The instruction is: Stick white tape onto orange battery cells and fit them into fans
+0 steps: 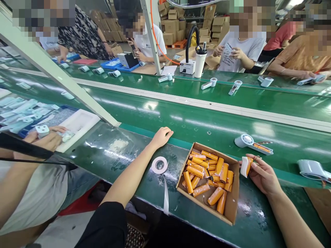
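My right hand (263, 175) pinches an orange cylindrical battery (248, 166) with a white strip on its side and a thin wire at its top. It is just right of a cardboard box (236, 210) holding several orange batteries (203, 172) with wires. My left hand (161, 137) rests at the bench's far edge, beside the belt, its fingers curled together with nothing visible in them. Nearer me lies a roll of white tape (159, 165), its loose end hanging over the front edge. Beyond my right hand, a pale blue handheld fan (244, 140) lies with its handle open, an orange battery inside.
A green conveyor belt (181, 113) runs across in front. More fan bodies (311, 169) lie on it at right. At left, another person's hands (49, 137) work over a white tray (85, 121). A slanted metal post (67, 79) rises there. Several people sit across the line.
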A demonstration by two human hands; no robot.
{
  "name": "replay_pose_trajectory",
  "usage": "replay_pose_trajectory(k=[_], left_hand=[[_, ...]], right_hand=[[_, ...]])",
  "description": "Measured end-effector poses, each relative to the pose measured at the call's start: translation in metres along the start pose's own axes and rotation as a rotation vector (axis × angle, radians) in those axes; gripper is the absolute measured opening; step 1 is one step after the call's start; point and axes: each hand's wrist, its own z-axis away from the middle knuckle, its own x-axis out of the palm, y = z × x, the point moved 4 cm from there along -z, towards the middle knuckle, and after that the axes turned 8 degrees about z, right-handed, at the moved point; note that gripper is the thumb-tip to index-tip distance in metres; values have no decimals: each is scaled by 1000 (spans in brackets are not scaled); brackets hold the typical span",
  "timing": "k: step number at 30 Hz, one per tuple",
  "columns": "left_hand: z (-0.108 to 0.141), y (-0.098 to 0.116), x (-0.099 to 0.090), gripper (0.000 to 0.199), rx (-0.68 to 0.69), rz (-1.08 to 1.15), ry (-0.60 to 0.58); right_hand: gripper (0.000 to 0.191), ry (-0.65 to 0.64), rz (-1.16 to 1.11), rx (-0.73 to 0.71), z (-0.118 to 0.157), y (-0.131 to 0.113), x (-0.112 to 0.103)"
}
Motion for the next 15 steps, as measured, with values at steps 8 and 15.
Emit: replay_pose_trajectory(k=[8, 15], left_hand=[[5, 3, -6, 15, 101, 25, -113], [3, 12, 4, 25, 128, -13, -115]], right_hand=[[49, 8, -5, 20, 1, 0, 0], [58, 61, 73, 88, 7, 3, -2]])
